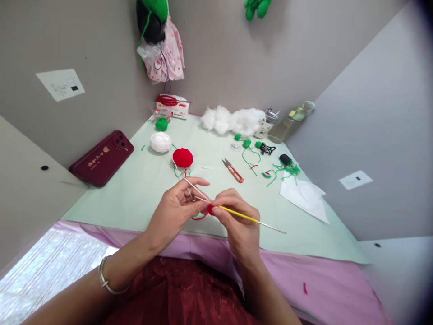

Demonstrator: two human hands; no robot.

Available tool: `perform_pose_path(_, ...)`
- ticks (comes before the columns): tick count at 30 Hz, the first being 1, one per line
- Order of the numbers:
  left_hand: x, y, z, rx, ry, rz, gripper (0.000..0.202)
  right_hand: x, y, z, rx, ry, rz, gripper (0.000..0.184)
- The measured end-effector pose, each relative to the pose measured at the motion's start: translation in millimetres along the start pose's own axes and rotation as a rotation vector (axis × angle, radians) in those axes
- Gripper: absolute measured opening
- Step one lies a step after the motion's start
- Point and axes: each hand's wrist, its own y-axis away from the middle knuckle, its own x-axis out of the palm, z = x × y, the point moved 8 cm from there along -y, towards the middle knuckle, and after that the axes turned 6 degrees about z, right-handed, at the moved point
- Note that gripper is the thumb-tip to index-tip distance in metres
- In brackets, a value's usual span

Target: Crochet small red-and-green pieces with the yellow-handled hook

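My left hand point(179, 205) pinches a small red crochet piece point(210, 209), with white yarn point(194, 186) looped over its forefinger. My right hand point(237, 216) is closed on a yellow-handled crochet hook point(252, 220) whose tip is at the red piece; its metal end points right. Both hands meet over the near edge of the pale green mat point(142, 189). A red yarn strand point(199, 218) hangs below the piece.
On the mat lie a red yarn ball point(182, 157), white yarn ball point(160, 141), green yarn ball point(161, 124), orange snips point(233, 171), white stuffing point(233, 120), green yarn bits point(284, 170), white paper point(304, 196) and a bottle point(291, 122). A dark red phone point(101, 158) leans at the left.
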Motion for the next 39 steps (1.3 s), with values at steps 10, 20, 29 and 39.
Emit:
perform_pose_path(10, 3.2, 2, 4, -0.036, -0.18, 0.035, 0.052, 2, 0, 10, -0.062, 0.136, 0.002, 0.01)
perform_pose_path(20, -37.8, -13, -35, -0.147, -0.609, 0.395, 0.017, -7, -5, -36, 0.375, -0.473, 0.03, 0.019)
perform_pose_path(29, -21.1, -16, -44, 0.247, -0.495, 0.071, 0.038, -4, -1, -32, 0.45, -0.487, 0.063, 0.026)
perform_pose_path(39, 2.0, -12, -45, 0.096, 0.5, 0.126, 0.045, -15, 5, -32, 0.436, -0.505, 0.018, 0.024)
